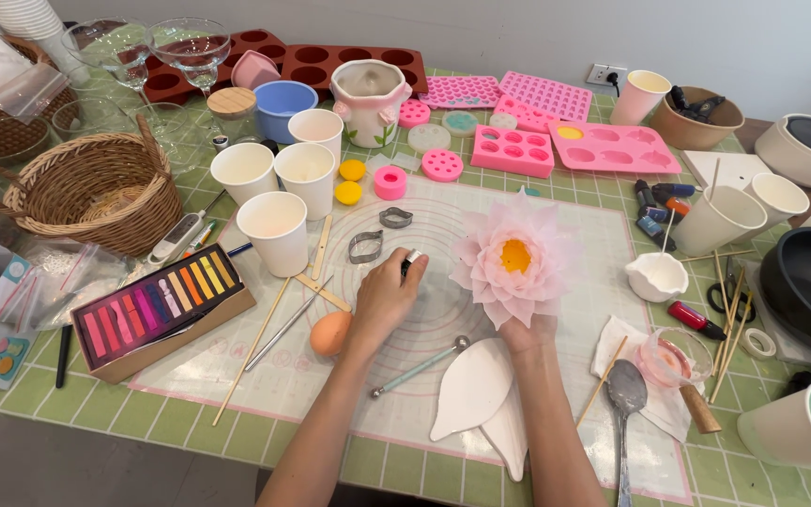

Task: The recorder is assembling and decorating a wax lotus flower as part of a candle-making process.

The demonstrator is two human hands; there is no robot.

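Head view, looking down on green tiled table [237,427], pale silicone work mat [574,216] at centre.

Right hand [529,330]: cupped under pink wax lotus flower [515,258], yellow centre up, petals spread wide over the fingers; flower lifted just off mat, slightly right of mat centre. Hand closed in support around the base; fingers mostly hidden by petals.

Left hand [385,299]: knuckles up on mat, just left of flower, fingers pinched narrow on a small dark tool with pale tip [409,262]; exact kind of tool not discernible. Tip near outer left petals, apart from them, no contact seen.

Step in hand, as judged: finishing or detailing of petals, flower steadied by one hand while the other brings the tool in. Next move calls for: light touch at thin petal edges, steady support from below, no squeeze on base; petals look fragile.

Near hands: peach egg-shaped sponge [330,332] just beside left wrist; metal ball-ended stylus [420,366] between forearms; two white leaf-shaped pieces [471,390] at near edge of mat; metal petal cutters [365,246] above left hand.

Further off: box of coloured pastel sticks [157,305] at left, white paper cups [274,225] behind it, wicker basket [86,192] far left, pink silicone moulds [612,145] at rear
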